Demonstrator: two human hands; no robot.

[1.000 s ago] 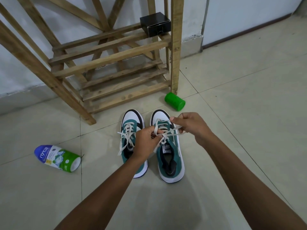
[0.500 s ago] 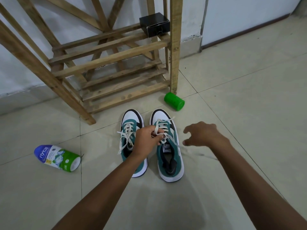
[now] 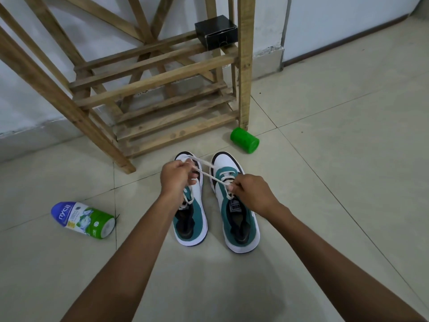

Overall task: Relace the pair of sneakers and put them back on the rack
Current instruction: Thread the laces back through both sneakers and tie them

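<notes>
Two teal-and-white sneakers stand side by side on the tiled floor, toes toward the wooden rack (image 3: 162, 78). My left hand (image 3: 177, 178) hovers over the toe of the left sneaker (image 3: 200, 211) and grips a white lace (image 3: 213, 178). The lace runs taut across to my right hand (image 3: 251, 194), which pinches it over the eyelets of the right sneaker (image 3: 227, 165). A loose lace end hangs by the left sneaker's tongue. Which shoe the taut lace belongs to I cannot tell.
A small black box (image 3: 217, 32) sits on the rack's upper shelf at the right. A green jar (image 3: 245, 140) lies by the rack's right leg, just beyond the right sneaker. A blue-and-green powder bottle (image 3: 83, 219) lies on the floor to the left.
My left hand moved up and left over the left sneaker, pulling lace with it. My right hand, free half a second ago, came back and took hold of the lace.
</notes>
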